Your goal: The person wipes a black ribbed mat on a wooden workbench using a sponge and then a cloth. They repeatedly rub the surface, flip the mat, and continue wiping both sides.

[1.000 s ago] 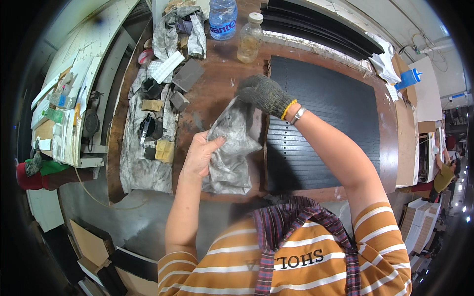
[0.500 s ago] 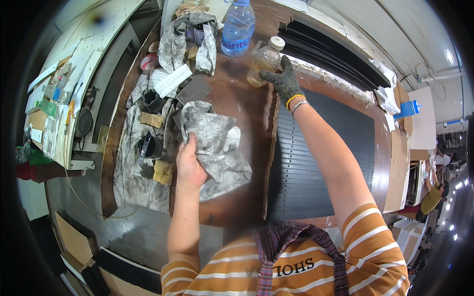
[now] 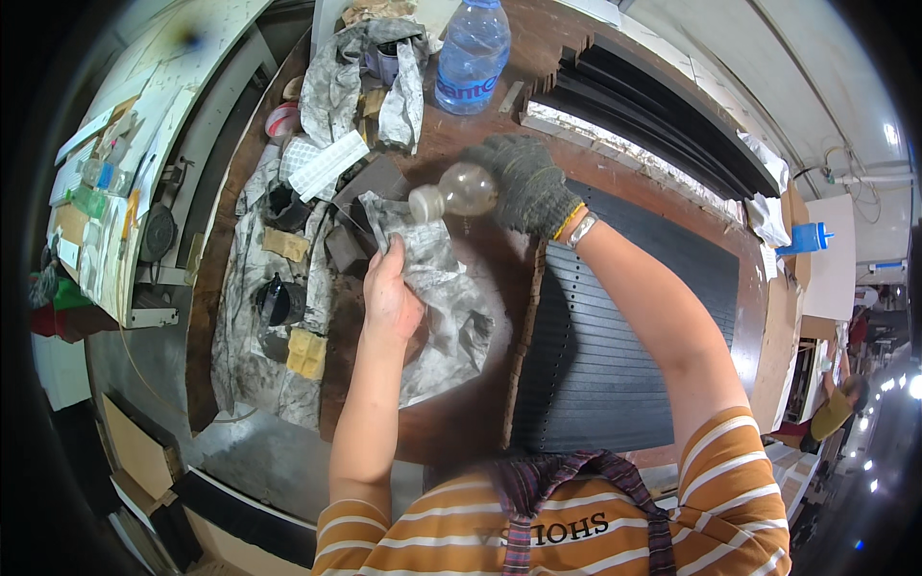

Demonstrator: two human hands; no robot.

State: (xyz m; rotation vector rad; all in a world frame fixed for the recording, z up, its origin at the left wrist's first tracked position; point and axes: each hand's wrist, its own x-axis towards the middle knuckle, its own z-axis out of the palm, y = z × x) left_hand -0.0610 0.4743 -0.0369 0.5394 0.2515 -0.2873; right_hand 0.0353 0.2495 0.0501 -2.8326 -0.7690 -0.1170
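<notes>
A small clear round bottle with a whitish neck end (image 3: 468, 190) lies tilted at the centre of the frame, neck pointing left above a white cloth smudged with grey (image 3: 447, 298). The right hand in a dark grey knitted glove (image 3: 523, 187) has its fingers wrapped around the bottle's base, hiding that end; whether the mouth is capped is hard to make out. The bare left hand (image 3: 392, 298) grips the cloth, most of its fingers covered by folds. Beneath is a brown wooden desk (image 3: 447, 146), with black ridged slats (image 3: 605, 379) at right, partly behind the forearm. The large clear plastic bottle with a blue label (image 3: 473, 62) is cut off at the upper edge. The room's far right is dim and blurred. Half a second ago, the small bottle stood upright on the desk.
</notes>
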